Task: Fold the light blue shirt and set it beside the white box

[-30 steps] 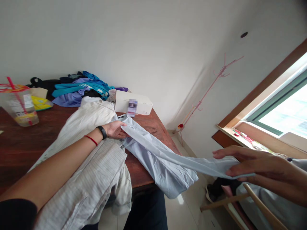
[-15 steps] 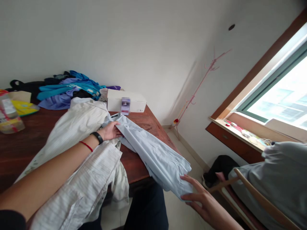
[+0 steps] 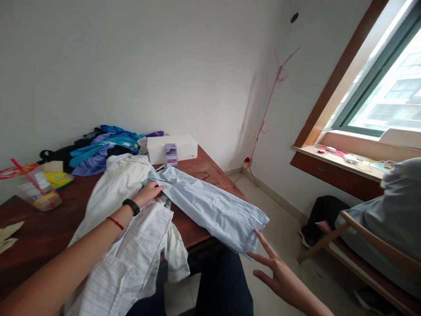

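A bare white wall meets a dark red-brown wooden table [image 3: 29, 232] pushed into the corner of a room, with a window [image 3: 384, 87] to the right and a thin pink coat stand [image 3: 266, 114] against the far wall. On the table a pale blue shirt [image 3: 210, 206] lies folded into a long narrow strip running from near the white box [image 3: 173, 148] out past the table's front edge, where its end hangs free. The left hand [image 3: 149, 193] rests on the strip's upper end, fingers curled and pressing the cloth down where it meets the white striped shirt [image 3: 131, 245], which lies spread and unfolded, drooping over the near edge. The right hand [image 3: 279, 276] is below the hanging end, fingers spread apart, one fingertip just touching the hem and gripping nothing. Judging by how things lie, the blue shirt's sides are folded in but its length is not yet doubled over, and the striped shirt and the heap of blue and purple clothes [image 3: 101, 147] by the wall remain unsorted. A plastic cup with a red straw [image 3: 36, 188] stands at the left.
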`<action>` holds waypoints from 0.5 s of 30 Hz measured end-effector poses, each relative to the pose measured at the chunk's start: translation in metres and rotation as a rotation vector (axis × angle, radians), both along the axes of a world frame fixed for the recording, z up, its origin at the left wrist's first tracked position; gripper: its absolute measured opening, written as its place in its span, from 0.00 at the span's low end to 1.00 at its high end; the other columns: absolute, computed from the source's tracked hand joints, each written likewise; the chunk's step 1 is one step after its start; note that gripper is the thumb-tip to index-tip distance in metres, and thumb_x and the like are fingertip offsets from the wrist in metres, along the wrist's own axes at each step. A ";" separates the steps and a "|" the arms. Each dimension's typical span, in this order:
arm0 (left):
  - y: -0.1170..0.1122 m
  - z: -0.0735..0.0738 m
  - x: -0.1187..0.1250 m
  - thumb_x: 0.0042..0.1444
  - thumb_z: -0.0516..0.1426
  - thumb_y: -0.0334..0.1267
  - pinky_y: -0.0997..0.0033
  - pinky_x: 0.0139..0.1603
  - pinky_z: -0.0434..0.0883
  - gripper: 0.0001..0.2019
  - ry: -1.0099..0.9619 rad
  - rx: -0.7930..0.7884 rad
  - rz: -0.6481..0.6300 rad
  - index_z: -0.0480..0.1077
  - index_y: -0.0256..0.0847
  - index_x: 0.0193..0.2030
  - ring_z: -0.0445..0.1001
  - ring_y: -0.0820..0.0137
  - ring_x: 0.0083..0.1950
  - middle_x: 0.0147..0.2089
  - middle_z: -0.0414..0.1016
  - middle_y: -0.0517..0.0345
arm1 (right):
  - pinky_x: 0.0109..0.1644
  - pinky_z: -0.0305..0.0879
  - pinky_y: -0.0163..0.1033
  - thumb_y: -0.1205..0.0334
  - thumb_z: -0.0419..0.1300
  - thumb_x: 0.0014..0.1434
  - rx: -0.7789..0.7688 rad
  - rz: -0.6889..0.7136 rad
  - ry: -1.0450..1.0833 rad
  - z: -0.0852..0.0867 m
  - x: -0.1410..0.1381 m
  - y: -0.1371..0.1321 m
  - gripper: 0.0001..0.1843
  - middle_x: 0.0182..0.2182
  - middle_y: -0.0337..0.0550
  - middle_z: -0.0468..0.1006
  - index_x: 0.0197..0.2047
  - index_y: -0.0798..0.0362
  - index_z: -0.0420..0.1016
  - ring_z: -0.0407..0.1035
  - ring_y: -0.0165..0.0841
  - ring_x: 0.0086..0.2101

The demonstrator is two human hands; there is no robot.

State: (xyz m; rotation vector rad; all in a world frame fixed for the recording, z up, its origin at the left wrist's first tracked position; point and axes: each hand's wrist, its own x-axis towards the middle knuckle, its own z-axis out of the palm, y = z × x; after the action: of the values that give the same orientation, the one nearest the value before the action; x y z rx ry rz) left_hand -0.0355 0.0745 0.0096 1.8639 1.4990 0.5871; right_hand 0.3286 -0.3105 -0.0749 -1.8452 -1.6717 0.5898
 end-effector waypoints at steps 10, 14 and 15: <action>-0.043 0.028 -0.007 0.63 0.58 0.39 0.51 0.57 0.67 0.21 0.404 0.391 -0.016 0.60 0.28 0.58 0.72 0.46 0.58 0.55 0.72 0.32 | 0.58 0.71 0.55 0.45 0.78 0.41 0.105 -0.665 1.211 -0.053 -0.025 0.033 0.53 0.61 0.52 0.73 0.67 0.44 0.60 0.70 0.51 0.59; -0.078 0.028 0.021 0.60 0.62 0.48 0.55 0.70 0.58 0.32 0.413 0.487 -0.343 0.59 0.40 0.67 0.61 0.51 0.71 0.70 0.63 0.42 | 0.55 0.73 0.51 0.48 0.79 0.40 0.084 -0.629 1.320 -0.049 -0.030 0.045 0.45 0.52 0.48 0.80 0.59 0.47 0.70 0.76 0.47 0.52; -0.085 0.024 0.028 0.58 0.63 0.52 0.56 0.72 0.56 0.35 0.420 0.482 -0.486 0.60 0.44 0.69 0.58 0.52 0.73 0.72 0.61 0.46 | 0.55 0.73 0.49 0.48 0.79 0.40 0.076 -0.601 1.332 -0.048 -0.030 0.047 0.42 0.51 0.47 0.81 0.57 0.49 0.73 0.77 0.46 0.50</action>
State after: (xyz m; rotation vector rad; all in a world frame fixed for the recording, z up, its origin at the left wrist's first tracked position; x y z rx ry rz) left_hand -0.0070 -0.0107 0.0336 2.7501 1.1249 0.3501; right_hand 0.2986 -0.2635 -0.1226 -1.2161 -0.2449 1.0870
